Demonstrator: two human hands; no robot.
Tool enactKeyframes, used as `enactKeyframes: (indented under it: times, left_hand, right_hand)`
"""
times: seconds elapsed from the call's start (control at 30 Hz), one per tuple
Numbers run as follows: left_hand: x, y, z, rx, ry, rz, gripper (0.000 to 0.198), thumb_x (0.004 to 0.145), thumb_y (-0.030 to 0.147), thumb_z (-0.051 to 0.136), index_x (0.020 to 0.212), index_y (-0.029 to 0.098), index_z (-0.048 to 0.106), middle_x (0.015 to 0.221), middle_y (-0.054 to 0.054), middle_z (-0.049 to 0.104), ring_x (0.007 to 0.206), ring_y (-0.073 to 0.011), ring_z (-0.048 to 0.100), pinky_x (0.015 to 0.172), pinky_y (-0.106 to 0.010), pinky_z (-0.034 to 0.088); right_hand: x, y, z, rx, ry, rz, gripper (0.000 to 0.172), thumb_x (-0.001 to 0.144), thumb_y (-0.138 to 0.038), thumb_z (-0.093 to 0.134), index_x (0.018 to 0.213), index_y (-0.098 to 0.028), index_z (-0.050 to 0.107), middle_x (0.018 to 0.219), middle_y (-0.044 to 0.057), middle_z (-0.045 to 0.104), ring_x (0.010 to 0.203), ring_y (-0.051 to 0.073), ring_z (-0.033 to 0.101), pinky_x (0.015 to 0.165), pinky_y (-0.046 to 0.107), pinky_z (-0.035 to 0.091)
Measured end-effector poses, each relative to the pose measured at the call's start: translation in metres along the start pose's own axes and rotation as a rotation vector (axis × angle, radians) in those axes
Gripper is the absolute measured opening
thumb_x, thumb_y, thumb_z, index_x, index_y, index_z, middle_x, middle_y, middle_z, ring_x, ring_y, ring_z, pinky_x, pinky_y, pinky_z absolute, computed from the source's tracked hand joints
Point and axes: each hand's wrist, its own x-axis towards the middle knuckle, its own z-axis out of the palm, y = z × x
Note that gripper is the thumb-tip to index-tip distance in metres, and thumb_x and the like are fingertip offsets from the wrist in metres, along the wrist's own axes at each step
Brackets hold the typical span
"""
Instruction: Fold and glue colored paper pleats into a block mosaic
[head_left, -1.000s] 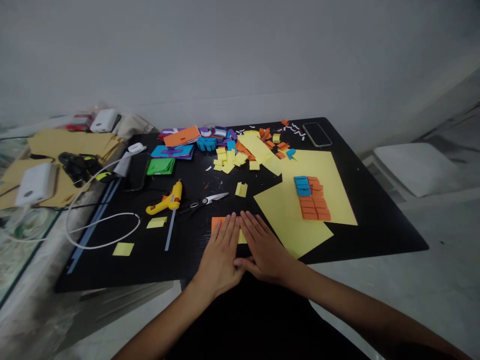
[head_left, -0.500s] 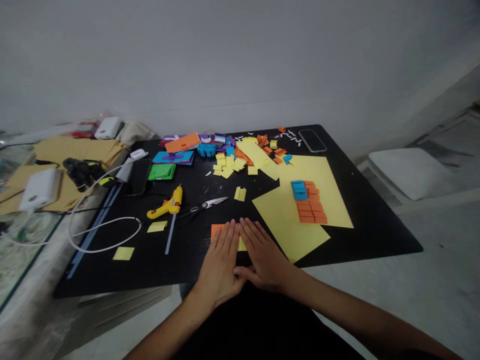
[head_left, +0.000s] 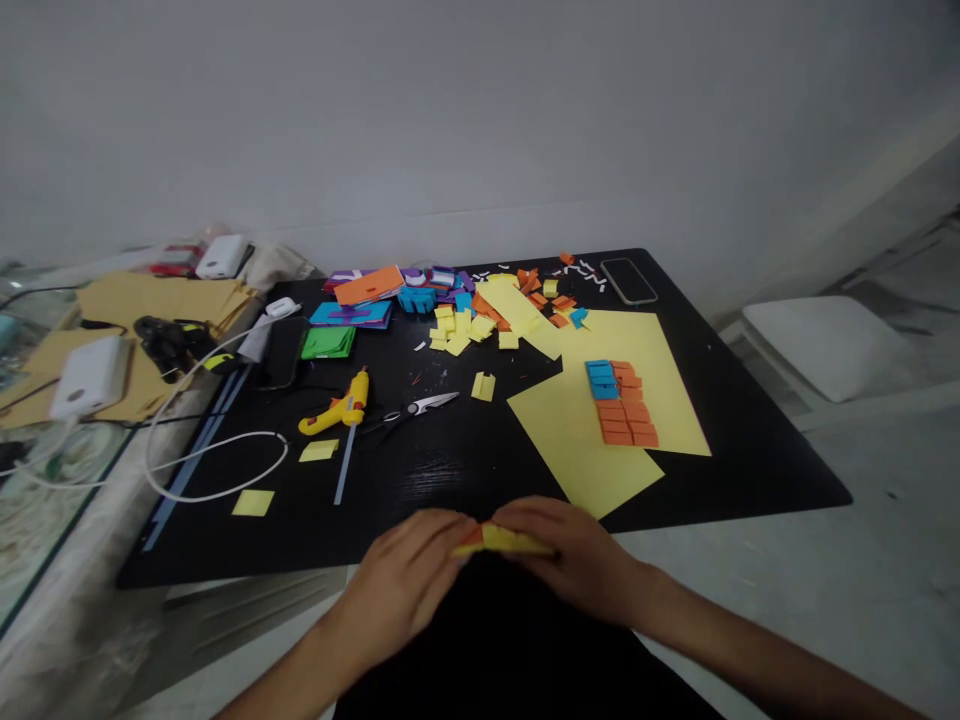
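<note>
Just over the table's front edge, my left hand (head_left: 409, 572) and my right hand (head_left: 574, 550) grip a folded yellow and orange paper piece (head_left: 504, 540) from its two ends. Fingers lie on top of it and hide much of the paper. To the right, a block of blue and orange folded papers (head_left: 621, 403) rests on large yellow sheets (head_left: 570, 435). One small folded yellow paper (head_left: 483, 386) lies beyond my hands, near the open-bladed scissors (head_left: 420, 405). A yellow glue gun (head_left: 346, 402) is further left.
A black table (head_left: 465, 460) carries a heap of yellow paper pieces (head_left: 457, 328), green folded paper (head_left: 328, 342) and a phone (head_left: 628, 281). A white cable (head_left: 217, 495) loops across the left side. A white stool (head_left: 817, 345) stands at right.
Both hands have come off the tabletop and drawn back toward my body, lifting the paper piece. Before, they lay flat pressing it on the table; now the fingers are wrapped round its ends.
</note>
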Motion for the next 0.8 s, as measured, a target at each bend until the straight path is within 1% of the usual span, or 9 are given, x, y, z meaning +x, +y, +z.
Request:
enactKeyframes:
  times: [0.1,0.17,0.2,0.27,0.33,0.43,0.6,0.7,0.8]
  left_hand:
    - [0.034,-0.008,-0.021,-0.173,0.075,-0.251,0.016,0.106,0.030,0.057,0.113,0.022,0.070,0.106,-0.005,0.077,0.096,-0.0183,0.075,0.084,-0.030,0.062]
    - [0.056,-0.020,-0.022,-0.146,0.059,-0.350,0.018,0.105,0.035,0.059,0.105,0.021,0.071,0.098,-0.003,0.077,0.086,-0.0177,0.073,0.078,-0.029,0.060]
    - [0.065,-0.028,-0.020,-0.095,0.032,-0.363,0.020,0.105,0.036,0.057,0.102,0.021,0.071,0.094,-0.002,0.076,0.081,-0.0173,0.072,0.075,-0.029,0.059]
    - [0.077,-0.042,-0.010,0.002,0.014,-0.371,0.023,0.106,0.034,0.054,0.099,0.020,0.071,0.091,-0.003,0.075,0.079,-0.0177,0.071,0.074,-0.030,0.058]
    - [0.081,-0.051,0.001,0.068,0.027,-0.384,0.026,0.107,0.034,0.051,0.098,0.019,0.070,0.092,-0.005,0.075,0.085,-0.0209,0.071,0.078,-0.033,0.058]
    - [0.078,-0.054,0.013,0.146,0.056,-0.396,0.027,0.107,0.035,0.049,0.104,0.018,0.071,0.102,-0.010,0.076,0.099,-0.0273,0.071,0.088,-0.042,0.057]
    - [0.071,-0.038,0.031,0.267,0.090,-0.361,0.039,0.108,0.027,0.042,0.132,0.010,0.067,0.140,-0.020,0.069,0.132,-0.0351,0.063,0.114,-0.055,0.047]
    - [0.068,-0.034,0.046,0.392,0.079,-0.316,0.049,0.109,0.021,0.034,0.149,0.005,0.057,0.157,-0.020,0.058,0.150,-0.0340,0.051,0.125,-0.057,0.037]
    - [0.065,-0.038,0.057,0.431,0.033,-0.319,0.053,0.110,0.025,0.031,0.155,0.002,0.049,0.164,-0.021,0.049,0.156,-0.0339,0.042,0.127,-0.056,0.036]
  right_hand:
    - [0.034,0.001,-0.022,0.161,0.054,0.268,0.028,0.096,-0.042,0.074,0.118,-0.025,0.075,0.106,0.004,0.081,0.090,0.022,0.077,0.079,0.036,0.063]
    - [0.059,0.009,-0.031,0.134,0.069,0.355,0.030,0.092,-0.043,0.077,0.114,-0.022,0.075,0.092,0.003,0.080,0.076,0.021,0.073,0.069,0.035,0.060]
    - [0.069,0.014,-0.033,0.082,0.065,0.371,0.026,0.093,-0.041,0.076,0.111,-0.022,0.075,0.090,0.003,0.079,0.076,0.022,0.072,0.071,0.036,0.060]
    - [0.082,0.024,-0.033,-0.065,0.050,0.363,0.022,0.094,-0.037,0.074,0.108,-0.020,0.075,0.094,0.005,0.079,0.084,0.024,0.073,0.080,0.040,0.061]
    - [0.086,0.030,-0.027,-0.206,0.063,0.332,0.023,0.093,-0.032,0.075,0.110,-0.016,0.075,0.108,0.012,0.078,0.104,0.030,0.073,0.096,0.049,0.060]
    - [0.082,0.030,-0.013,-0.384,0.123,0.212,0.034,0.097,-0.031,0.070,0.123,-0.010,0.073,0.133,0.023,0.069,0.131,0.039,0.062,0.113,0.059,0.051]
    - [0.081,0.020,0.012,-0.540,0.058,-0.019,0.049,0.111,-0.029,0.042,0.149,-0.001,0.057,0.155,0.025,0.058,0.155,0.034,0.044,0.127,0.056,0.040]
    - [0.086,0.022,0.024,-0.599,-0.032,-0.018,0.056,0.112,-0.026,0.037,0.154,0.008,0.048,0.164,0.029,0.046,0.159,0.037,0.035,0.131,0.057,0.033]
    - [0.085,0.028,0.032,-0.613,-0.064,0.010,0.057,0.112,-0.026,0.033,0.157,0.008,0.044,0.167,0.028,0.041,0.160,0.037,0.034,0.131,0.057,0.032]
